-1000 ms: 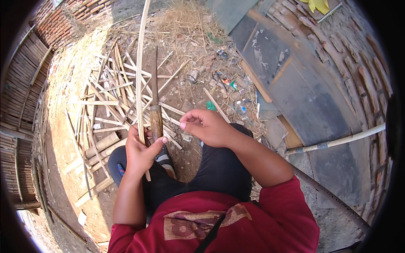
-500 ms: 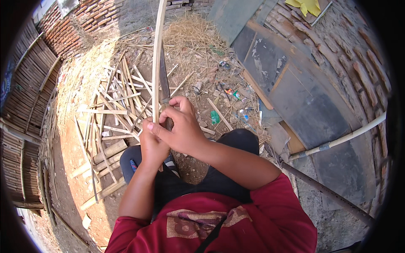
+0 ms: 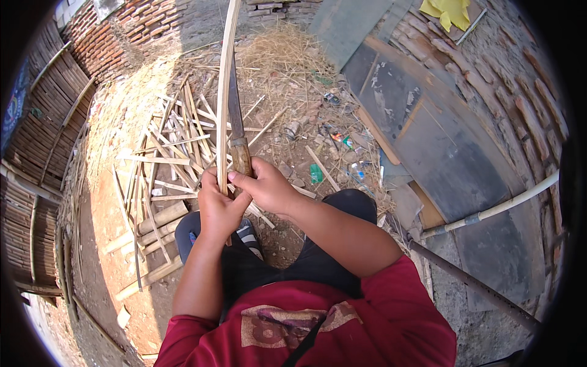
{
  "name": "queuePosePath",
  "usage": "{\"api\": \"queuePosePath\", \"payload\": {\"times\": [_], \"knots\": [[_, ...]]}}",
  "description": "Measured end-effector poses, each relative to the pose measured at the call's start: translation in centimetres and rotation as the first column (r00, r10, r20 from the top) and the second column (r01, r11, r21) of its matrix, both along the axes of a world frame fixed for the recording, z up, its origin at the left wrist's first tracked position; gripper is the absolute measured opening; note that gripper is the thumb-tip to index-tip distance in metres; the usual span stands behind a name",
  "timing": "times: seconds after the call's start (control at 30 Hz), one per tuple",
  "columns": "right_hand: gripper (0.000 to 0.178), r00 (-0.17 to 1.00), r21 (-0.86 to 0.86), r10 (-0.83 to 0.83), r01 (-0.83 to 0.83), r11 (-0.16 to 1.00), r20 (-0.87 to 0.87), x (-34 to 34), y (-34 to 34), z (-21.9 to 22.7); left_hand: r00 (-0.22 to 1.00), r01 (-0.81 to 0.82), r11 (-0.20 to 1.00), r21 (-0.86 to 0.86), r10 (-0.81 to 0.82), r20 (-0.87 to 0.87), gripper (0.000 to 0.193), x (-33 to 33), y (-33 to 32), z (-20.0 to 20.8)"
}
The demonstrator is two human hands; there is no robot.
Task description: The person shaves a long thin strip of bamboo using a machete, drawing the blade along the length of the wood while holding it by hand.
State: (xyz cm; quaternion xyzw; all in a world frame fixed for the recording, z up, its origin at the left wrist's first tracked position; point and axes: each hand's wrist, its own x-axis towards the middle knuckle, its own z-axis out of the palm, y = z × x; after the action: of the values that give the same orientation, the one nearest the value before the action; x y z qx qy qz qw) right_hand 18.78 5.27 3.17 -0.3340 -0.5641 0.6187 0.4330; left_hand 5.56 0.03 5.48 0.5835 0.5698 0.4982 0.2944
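Observation:
My left hand [image 3: 217, 207] is closed around the lower part of a long, pale bamboo strip [image 3: 224, 98], which stands up and runs off the top edge. Beside the strip, on its right, is a machete [image 3: 241, 156] with a wooden handle and a dark, narrow blade pointing away from me. My right hand [image 3: 272, 188] grips the low end of that handle, its thumb reaching over to the strip. Both hands touch each other in front of my knees. The strip hides part of the blade.
Many split bamboo pieces [image 3: 177, 137] lie heaped beyond my left knee, with thicker bamboo poles [image 3: 160, 223] nearer. Dry straw [image 3: 278, 52] and litter cover the ground ahead. Dark panels [image 3: 452, 165] lean at the right, near a pale pipe [image 3: 498, 208]. A woven bamboo wall [image 3: 46, 134] is at left.
My right hand has slid down from near the machete's blade to the lower handle, so the wooden handle now shows. The left hand keeps its hold on the strip.

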Motion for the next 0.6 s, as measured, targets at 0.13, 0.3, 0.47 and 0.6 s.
{"api": "queuePosePath", "payload": {"times": [0.13, 0.3, 0.47, 0.6], "knots": [[0.026, 0.963, -0.296, -0.049, -0.033, 0.955, -0.265, 0.7, 0.8, 3.7, 1.0, 0.025, 0.992, 0.125, -0.023, -0.017, 0.051, -0.6, 0.2, 0.6], [0.019, 0.979, -0.162, -0.148, 0.125, 0.979, -0.139, 5.4, 7.1, 2.4, 0.998, 0.018, 0.993, 0.118, -0.026, 0.064, 0.026, -5.5, -2.1, -0.7], [0.021, 0.916, -0.013, -0.399, 0.399, 0.917, -0.045, 8.7, 7.3, 2.8, 0.965, -0.159, 0.986, -0.043, 0.146, -0.219, 0.03, -11.0, -9.0, -3.5], [0.026, 0.942, 0.219, -0.327, 0.335, 0.916, -0.074, 9.4, 7.2, 1.9, 0.94, -0.177, 0.979, -0.106, 0.136, -0.314, 0.033, -11.9, -13.9, -5.2]]}}
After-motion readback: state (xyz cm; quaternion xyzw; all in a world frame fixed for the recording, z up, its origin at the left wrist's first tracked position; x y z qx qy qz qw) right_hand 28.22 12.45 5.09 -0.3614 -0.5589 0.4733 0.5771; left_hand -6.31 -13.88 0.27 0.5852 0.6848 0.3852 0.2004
